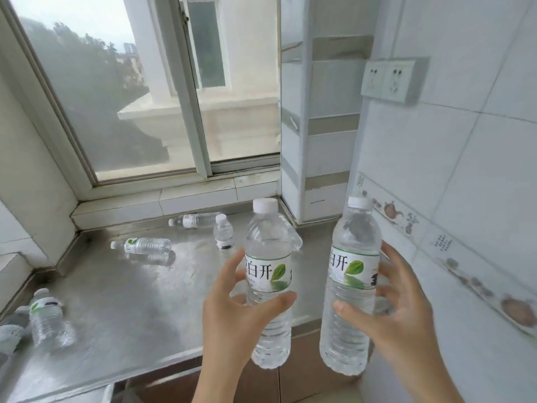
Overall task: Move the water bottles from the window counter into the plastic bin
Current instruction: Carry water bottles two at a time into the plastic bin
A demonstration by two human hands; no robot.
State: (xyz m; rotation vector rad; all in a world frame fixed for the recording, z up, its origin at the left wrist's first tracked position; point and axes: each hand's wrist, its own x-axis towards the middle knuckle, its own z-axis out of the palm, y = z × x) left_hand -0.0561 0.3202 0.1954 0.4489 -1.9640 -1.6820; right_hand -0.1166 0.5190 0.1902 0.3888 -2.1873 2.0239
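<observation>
My left hand grips a clear water bottle with a white cap and green-leaf label, held upright above the counter's front edge. My right hand grips a second, similar bottle upright, to the right near the tiled wall. More bottles remain on the steel window counter: one lying at the back, one lying left of centre, one upright behind the held bottle, and a few at the far left. No plastic bin shows clearly.
A sliding window rises behind the counter. A white tiled wall with a double socket stands at the right, and a white pillar in the corner. Brown floor tiles show below the counter edge.
</observation>
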